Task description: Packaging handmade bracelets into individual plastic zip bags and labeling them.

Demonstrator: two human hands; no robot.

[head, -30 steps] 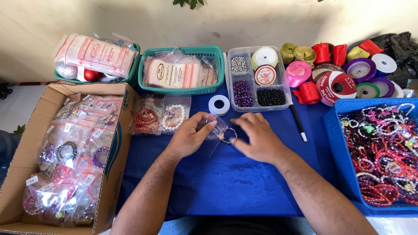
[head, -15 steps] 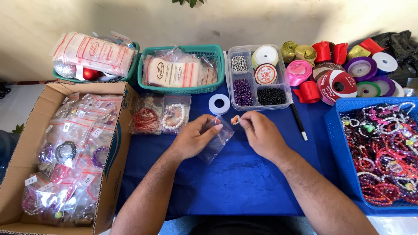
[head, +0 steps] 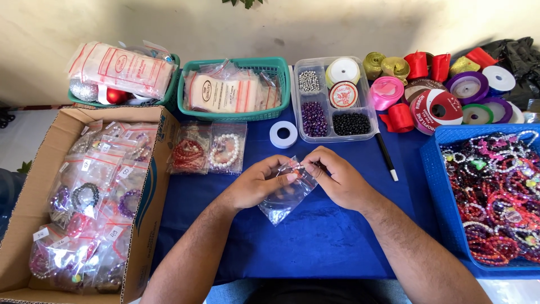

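At the middle of the blue surface point(head: 315, 247), the left hand point(head: 256, 186) and the right hand point(head: 337, 180) meet over a small clear plastic bag point(head: 287, 197). Both hands are closed in a pinch on the bag's top edge, thumbs and fingertips pressed at its mouth, so the bag hangs slanted down toward the person with its lower corner near the cloth. A small reddish bit shows at the top edge between the fingertips; what it is cannot be told.

Just beyond the hands lie a white tape ring point(head: 283, 134) and 2 bagged bracelets, 1 red point(head: 188, 152) and 1 of white beads point(head: 226, 149), flat and within easy reach. A black pen point(head: 386, 157) lies to the right. Behind them a clear divided box point(head: 332, 101) keeps silver, purple and black beads apart, with thread spools in its other sections. A green basket point(head: 236, 90) holds packets of bags, and ribbon rolls point(head: 444, 90) crowd the far right.

At the left edge an open cardboard box point(head: 34, 186) is full of bagged bracelets; at the right a blue tray point(head: 450, 186) holds loose ones.
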